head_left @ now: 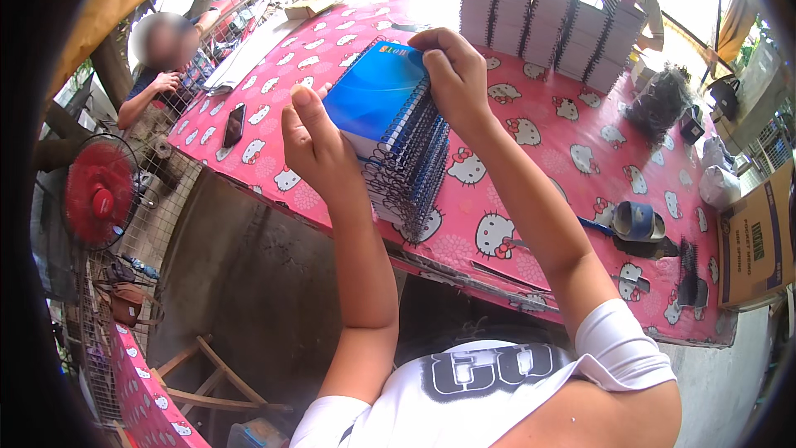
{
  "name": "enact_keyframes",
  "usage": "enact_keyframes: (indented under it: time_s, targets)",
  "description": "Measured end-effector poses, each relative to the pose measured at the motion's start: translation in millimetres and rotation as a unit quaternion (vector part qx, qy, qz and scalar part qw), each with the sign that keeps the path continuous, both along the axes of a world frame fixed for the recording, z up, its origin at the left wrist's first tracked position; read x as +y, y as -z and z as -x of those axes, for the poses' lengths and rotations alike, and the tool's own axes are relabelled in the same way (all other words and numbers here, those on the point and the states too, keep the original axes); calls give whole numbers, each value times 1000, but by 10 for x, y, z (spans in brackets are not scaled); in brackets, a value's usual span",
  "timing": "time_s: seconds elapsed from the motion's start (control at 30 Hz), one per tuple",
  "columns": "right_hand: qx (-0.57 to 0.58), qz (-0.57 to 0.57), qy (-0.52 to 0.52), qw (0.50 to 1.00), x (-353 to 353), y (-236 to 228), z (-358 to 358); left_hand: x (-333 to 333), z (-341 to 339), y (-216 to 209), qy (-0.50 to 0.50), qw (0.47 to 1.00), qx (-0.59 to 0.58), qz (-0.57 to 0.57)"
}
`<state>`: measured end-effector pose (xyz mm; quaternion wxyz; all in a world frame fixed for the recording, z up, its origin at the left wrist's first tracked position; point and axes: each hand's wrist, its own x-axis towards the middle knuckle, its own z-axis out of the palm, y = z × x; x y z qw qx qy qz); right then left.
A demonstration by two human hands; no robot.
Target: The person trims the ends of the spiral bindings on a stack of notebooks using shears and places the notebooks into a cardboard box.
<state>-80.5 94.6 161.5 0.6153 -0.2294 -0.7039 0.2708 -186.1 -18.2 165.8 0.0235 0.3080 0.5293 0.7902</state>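
Observation:
A stack of small spiral notebooks (377, 87) with a shiny blue cover on top stands on the pink table near its front edge. Black wire coils stick out along its near and right sides. My left hand (319, 141) is at the stack's left side, thumb stretched up and apart from the fingers, which are partly hidden. At the far right corner of the top notebook, my right hand (452, 70) has its fingers bent and closed on the edge. The fingertips there are partly out of sight.
Tall stacks of spiral-bound pads (539, 21) stand at the far right. A phone (235, 126) lies left. Rightward are a tape roll (637, 221), a black plastic bag (661, 104) and a cardboard box (754, 241). A red fan (101, 199) stands left; two people are beyond the table.

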Motion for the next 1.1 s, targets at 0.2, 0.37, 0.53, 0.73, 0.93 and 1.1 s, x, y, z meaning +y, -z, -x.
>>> enact_keyframes:
  time_s: [0.2, 0.37, 0.53, 0.73, 0.93, 1.1]
  targets:
    - [89, 18, -10, 996, -105, 41, 57, 54, 103, 97, 22, 998, 22, -53]
    - [91, -127, 43, 987, -247, 250, -23, -33, 444, 65, 270, 957, -90, -59]
    - [32, -228, 19, 973, -580, 562, -25, 249, 670, 150, 515, 838, -164, -78]
    - [-1, -214, -25, 977, -610, 624, 140, 368, 597, 271, 630, 754, -156, -100]
    - [134, -128, 26, 982, -260, 393, 27, 115, 570, 297, 295, 951, -46, -84]
    - [100, 195, -31, 975, 161, 254, -86, 71, 152, 260, -38, 985, 153, -69]
